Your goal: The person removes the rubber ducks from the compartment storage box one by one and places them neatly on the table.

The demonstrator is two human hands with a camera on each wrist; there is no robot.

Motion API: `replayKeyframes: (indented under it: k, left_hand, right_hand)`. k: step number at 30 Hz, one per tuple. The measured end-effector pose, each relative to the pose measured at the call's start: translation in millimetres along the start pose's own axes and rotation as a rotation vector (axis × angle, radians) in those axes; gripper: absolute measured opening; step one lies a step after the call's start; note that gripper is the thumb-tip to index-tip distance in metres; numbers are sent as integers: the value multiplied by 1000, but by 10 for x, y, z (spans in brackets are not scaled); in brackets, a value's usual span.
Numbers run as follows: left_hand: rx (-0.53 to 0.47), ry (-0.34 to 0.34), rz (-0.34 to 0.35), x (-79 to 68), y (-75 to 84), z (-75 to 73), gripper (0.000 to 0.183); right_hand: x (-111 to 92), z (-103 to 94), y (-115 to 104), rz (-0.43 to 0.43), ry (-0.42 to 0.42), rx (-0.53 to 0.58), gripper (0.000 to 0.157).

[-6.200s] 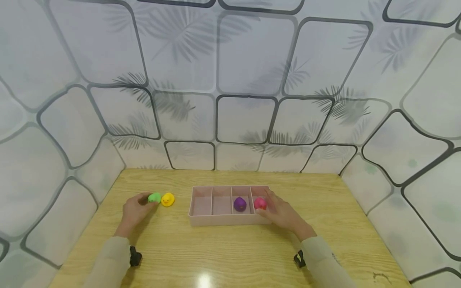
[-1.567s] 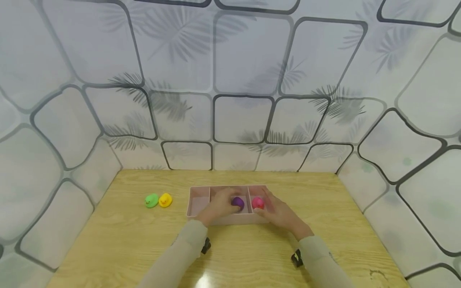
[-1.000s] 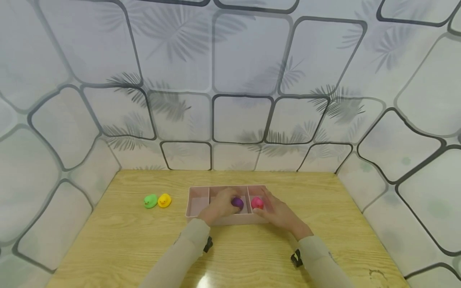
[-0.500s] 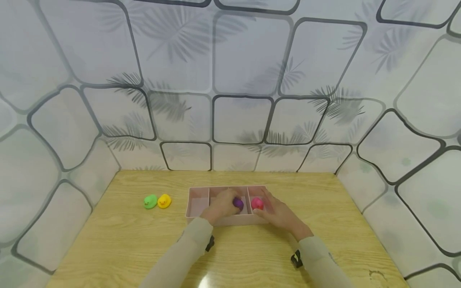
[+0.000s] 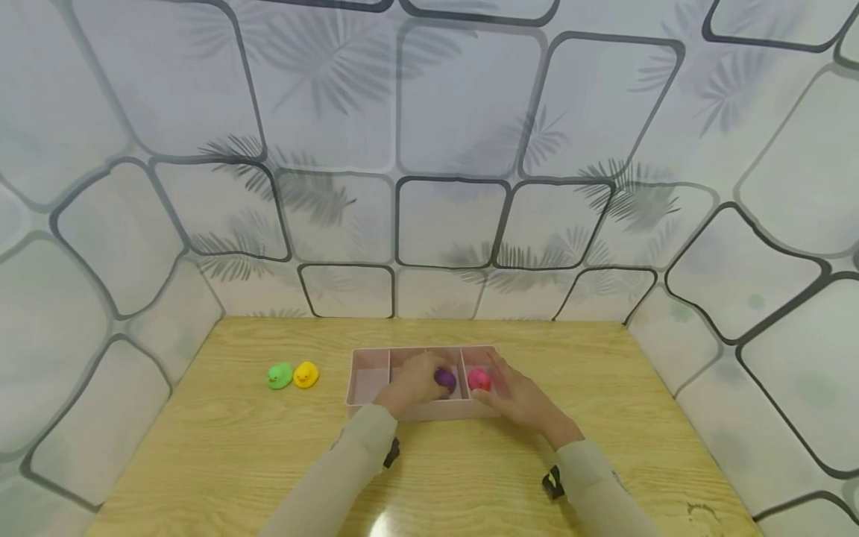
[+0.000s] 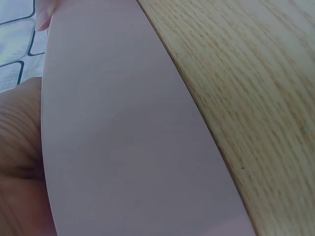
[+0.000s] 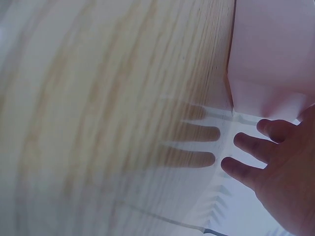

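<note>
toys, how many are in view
4: the green toy and yellow toy on the table, the purple toy in the tray at the left hand, the pink toy in the tray's rightmost compartment. That hand may hide more.

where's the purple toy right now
In the head view, the purple toy is in the pink box, in the compartment just left of the one with the pink toy, held by the left hand.

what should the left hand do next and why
Probably ease the purple toy straight up out of the pink tray: the left hand has fingers around it, the right hand is at the tray's right end, well placed to steady it, and the green duck and yellow duck sit outside on the table.
</note>
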State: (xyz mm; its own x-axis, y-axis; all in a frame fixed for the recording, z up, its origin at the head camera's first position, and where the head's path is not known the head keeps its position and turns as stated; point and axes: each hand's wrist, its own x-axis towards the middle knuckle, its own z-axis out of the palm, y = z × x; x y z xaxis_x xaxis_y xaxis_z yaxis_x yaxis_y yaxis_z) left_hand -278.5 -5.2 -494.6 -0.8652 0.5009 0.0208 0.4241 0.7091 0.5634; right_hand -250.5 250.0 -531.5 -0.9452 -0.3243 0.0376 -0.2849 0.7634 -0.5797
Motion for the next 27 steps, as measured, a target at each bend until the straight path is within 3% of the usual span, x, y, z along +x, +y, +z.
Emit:
replayKeyframes:
  k: [18,27]
  left_hand:
    - [-3,21,58,-12,-23,2,40]
    - [-20,19,72,-23,-17,-9,40]
  right_hand:
    - [21,14,9,-43,18,-7,91]
    - [6,11,-2,-8,0,4,95]
